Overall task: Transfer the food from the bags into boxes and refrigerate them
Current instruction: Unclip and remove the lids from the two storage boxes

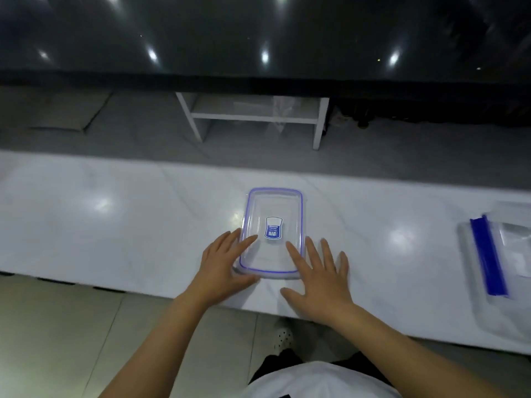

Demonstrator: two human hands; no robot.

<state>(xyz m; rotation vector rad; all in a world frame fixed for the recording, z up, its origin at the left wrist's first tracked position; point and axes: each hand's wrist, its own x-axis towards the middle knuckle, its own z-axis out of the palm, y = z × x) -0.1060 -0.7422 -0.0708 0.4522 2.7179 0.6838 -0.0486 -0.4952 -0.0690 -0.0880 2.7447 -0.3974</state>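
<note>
Box (274,234), lid on, mid-frame on counter (115,214). Left hand (222,264) and right hand (317,275) flat, fingers spread, pressing lid. Apparently sealing; next needs clips snapped.

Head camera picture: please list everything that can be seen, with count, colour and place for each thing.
box: one, clear plastic with lid on, blue seal line and blue-white label, middle of the counter near its front edge.
zip bags: number hard to tell, clear with a blue zip strip, lying flat at the right end of the counter.
counter: one, white and glossy, running across the picture.
shelf frame: one, white, on the floor behind the counter.
dark panel: one, black and reflective, along the top.
shoe: one, white with holes, on the tiled floor below the counter.
left hand: fingers straight, resting on the box's left edge.
right hand: fingers spread flat, on the box's near right corner.
</note>
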